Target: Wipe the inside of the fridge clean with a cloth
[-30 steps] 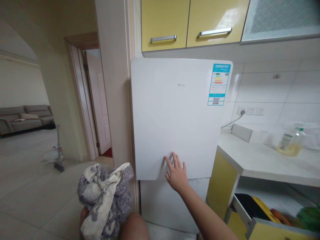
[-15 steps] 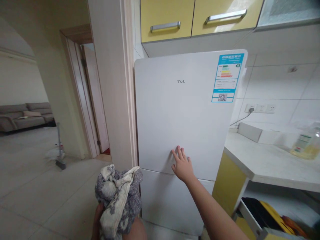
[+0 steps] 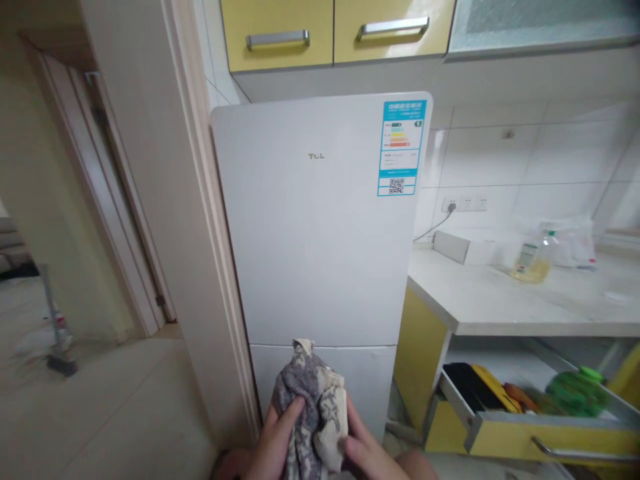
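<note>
A crumpled grey and cream patterned cloth [image 3: 310, 413] is held low in front of the white fridge [image 3: 320, 247]. My left hand [image 3: 281, 430] grips its left side, with the thumb lying over the grey part. On the cloth's right side, my right hand [image 3: 363, 445] is closed around the cream edge. Both hands are below the seam between the fridge's two doors, and both doors are shut. Part of the fingers is hidden behind the cloth.
At right, an open drawer [image 3: 545, 433] with a green-lidded container [image 3: 577, 392] juts out under the counter [image 3: 500, 300]. A bottle [image 3: 535, 260] stands on top. A door frame [image 3: 200, 220] borders the fridge; a broom [image 3: 61, 363] is at far left.
My right hand has left the fridge door and taken hold of the cloth. The cloth and my left hand have moved right, in front of the fridge. The view has turned right.
</note>
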Available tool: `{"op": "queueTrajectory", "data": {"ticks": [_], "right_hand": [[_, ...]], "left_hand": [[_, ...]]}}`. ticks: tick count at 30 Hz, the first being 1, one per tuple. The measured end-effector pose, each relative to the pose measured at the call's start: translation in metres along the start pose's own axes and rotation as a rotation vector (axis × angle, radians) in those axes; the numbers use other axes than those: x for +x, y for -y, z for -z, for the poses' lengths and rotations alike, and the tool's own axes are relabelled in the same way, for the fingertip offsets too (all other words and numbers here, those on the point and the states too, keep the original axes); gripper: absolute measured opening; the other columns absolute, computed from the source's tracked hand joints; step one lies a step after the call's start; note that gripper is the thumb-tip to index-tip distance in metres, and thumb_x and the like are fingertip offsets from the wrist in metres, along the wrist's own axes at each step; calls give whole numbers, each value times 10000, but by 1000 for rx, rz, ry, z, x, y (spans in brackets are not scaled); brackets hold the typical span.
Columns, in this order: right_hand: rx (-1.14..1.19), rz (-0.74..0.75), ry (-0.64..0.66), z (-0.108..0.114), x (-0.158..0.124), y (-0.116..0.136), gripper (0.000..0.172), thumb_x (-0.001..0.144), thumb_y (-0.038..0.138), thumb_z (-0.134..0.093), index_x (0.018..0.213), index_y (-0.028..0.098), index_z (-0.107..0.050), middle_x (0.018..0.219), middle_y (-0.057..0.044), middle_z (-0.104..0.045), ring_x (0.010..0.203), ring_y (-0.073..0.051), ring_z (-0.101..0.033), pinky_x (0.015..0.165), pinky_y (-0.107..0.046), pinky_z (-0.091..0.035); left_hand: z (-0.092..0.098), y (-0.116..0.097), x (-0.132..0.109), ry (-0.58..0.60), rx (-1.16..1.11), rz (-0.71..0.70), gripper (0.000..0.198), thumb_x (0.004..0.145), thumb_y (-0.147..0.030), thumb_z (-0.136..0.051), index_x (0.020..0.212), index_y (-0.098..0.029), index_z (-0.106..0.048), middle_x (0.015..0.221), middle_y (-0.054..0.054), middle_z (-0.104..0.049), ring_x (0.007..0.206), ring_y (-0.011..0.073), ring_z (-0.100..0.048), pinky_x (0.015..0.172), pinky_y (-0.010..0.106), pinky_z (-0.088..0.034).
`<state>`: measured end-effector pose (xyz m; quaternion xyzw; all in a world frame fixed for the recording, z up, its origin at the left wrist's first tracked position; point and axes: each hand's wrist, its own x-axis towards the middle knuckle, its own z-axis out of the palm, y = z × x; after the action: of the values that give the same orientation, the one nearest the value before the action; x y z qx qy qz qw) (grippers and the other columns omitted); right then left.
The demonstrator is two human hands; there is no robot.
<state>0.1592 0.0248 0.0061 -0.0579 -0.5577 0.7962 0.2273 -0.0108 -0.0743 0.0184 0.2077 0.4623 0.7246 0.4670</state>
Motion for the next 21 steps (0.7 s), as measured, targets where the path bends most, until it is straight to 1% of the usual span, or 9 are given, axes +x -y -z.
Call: {"op": "queueTrajectory", "data": {"ticks": [3,5,8,10,11,14,16,18,21], "right_hand": [[52,28,-188,23,-13,-16,1237,573,646,-918,1617,313,-345,1625,-128,-536,1498,-382,-499,1281,-554,-337],[41,41,-391,36,-21,-17,1107,578,566,-944,1539,284,-473,1551,-135,-614,1452,-389,-551,1273,-570,-358],[55,44,-639,49,-32,-8,894,566,498,-968,1356,247,-633,1413,-141,-721,1371,-392,-623,1268,-588,-368],[131,38,-707,54,-38,3,804,587,467,-963,1292,222,-665,1297,-147,-780,1301,-390,-676,1235,-598,-416],[181,38,-732,56,-40,11,771,610,457,-953,1284,214,-666,1245,-144,-800,1268,-384,-697,1211,-596,-448],[299,51,-817,68,-43,40,701,683,428,-916,1297,208,-658,1137,-116,-828,1196,-346,-740,1150,-555,-524],[313,75,-858,84,-44,66,693,689,403,-917,1303,211,-660,1075,-94,-836,1116,-319,-769,1096,-527,-576],[283,153,-907,106,-44,97,689,682,375,-918,1311,242,-668,1053,-59,-837,1016,-279,-789,1024,-480,-625],[228,294,-1011,148,-46,152,631,622,309,-925,1221,257,-734,1005,-24,-833,864,-220,-782,886,-373,-669]], "left_hand": [[-32,24,9,57,30,8,899,782,-562,-837,1547,-262,-472,1468,128,-692,1423,305,-607,1263,462,-419],[-45,42,16,93,50,13,983,765,-594,-841,1584,-261,-412,1545,142,-625,1507,315,-516,1301,466,-358],[-54,63,25,138,78,35,1067,735,-653,-836,1610,-263,-366,1638,147,-519,1577,335,-408,1328,469,-296],[-55,68,29,192,62,30,1111,749,-690,-801,1643,-285,-280,1691,127,-438,1592,321,-376,1324,446,-295],[-55,69,31,225,51,32,1140,758,-720,-772,1660,-308,-209,1713,121,-393,1582,324,-388,1299,458,-340],[-43,71,36,331,118,91,1223,750,-859,-647,1671,-360,-17,1702,171,-320,1485,380,-473,1040,530,-574],[-26,76,39,390,281,153,1216,739,-923,-567,1674,-353,-37,1643,205,-358,1404,382,-523,877,490,-621],[-1,85,42,438,508,210,1157,734,-918,-564,1662,-328,-203,1590,191,-442,1322,340,-581,900,461,-606],[40,92,41,457,855,292,935,719,-825,-648,1509,-338,-536,1504,115,-611,1220,296,-667,1088,459,-525]]}}
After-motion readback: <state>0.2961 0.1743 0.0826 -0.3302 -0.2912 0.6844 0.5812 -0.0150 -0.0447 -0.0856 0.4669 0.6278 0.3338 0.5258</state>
